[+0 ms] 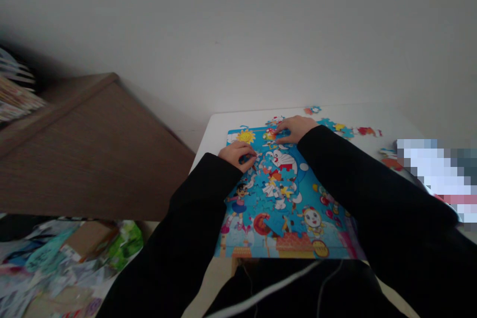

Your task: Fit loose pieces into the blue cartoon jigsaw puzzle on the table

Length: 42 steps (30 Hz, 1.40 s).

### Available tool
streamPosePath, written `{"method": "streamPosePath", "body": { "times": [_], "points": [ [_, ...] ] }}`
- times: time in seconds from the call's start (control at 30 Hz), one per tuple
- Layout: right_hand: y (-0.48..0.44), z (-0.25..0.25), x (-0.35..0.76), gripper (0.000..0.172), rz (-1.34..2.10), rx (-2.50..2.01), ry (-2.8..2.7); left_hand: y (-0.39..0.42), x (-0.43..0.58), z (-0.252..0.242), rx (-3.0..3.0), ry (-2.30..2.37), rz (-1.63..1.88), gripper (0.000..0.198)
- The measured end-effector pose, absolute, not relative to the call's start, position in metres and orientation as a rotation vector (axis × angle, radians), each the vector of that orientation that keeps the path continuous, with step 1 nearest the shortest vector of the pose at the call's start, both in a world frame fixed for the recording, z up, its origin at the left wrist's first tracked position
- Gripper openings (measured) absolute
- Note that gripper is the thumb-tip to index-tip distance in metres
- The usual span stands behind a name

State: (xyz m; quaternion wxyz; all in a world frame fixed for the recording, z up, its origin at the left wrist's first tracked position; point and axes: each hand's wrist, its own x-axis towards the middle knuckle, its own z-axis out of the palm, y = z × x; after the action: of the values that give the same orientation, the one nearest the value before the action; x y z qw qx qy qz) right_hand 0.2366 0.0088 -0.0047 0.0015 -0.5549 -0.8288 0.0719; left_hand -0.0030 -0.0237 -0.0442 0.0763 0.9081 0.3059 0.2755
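The jigsaw board (307,186) lies on the white table (219,121) before me, loose pieces (286,191) strewn over its middle. My left hand (238,155) curls over its upper left part, fingers bent toward the thumb; my right hand (296,129) arches at its far edge. Whether either pinches a piece, I can't quite tell. Scattered pieces (346,131) lie to the right; a brown cabinet (93,149) stands left.

Bench (215,134): smooth, low-gloss top. Puzzle board (308,184) on bench: printed card, faintly glossy. Cabinet (93,154) left of bench: matt, wood-look panel.
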Motion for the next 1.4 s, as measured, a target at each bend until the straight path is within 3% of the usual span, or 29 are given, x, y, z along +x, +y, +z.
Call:
{"method": "streamPosePath", "body": {
  "times": [0.3, 0.6, 0.9, 1.17, 1.4],
  "points": [
    [0.002, 0.019, 0.238, 0.026, 0.203, -1.763, -2.643, -0.021, -0.005, -0.046, 2.777, 0.894, 0.796, 0.023],
    [-0.02, 0.028, 0.218, 0.04, 0.124, -2.012, -2.702, -0.018, -0.007, -0.047, 2.785, 0.858, 0.696, 0.028],
    [-0.021, 0.029, 0.215, 0.031, 0.1, -2.027, -2.725, -0.019, -0.012, -0.044, 2.822, 0.949, 0.748, 0.04],
    [-0.021, 0.032, 0.217, 0.026, 0.188, -1.978, -2.813, -0.017, -0.017, -0.049, 2.823, 1.104, 0.703, 0.041],
    [-0.021, 0.035, 0.226, 0.025, 0.492, -1.702, -3.043, -0.015, -0.022, -0.046, 2.888, 1.069, 0.77, 0.038]
  ]
}}
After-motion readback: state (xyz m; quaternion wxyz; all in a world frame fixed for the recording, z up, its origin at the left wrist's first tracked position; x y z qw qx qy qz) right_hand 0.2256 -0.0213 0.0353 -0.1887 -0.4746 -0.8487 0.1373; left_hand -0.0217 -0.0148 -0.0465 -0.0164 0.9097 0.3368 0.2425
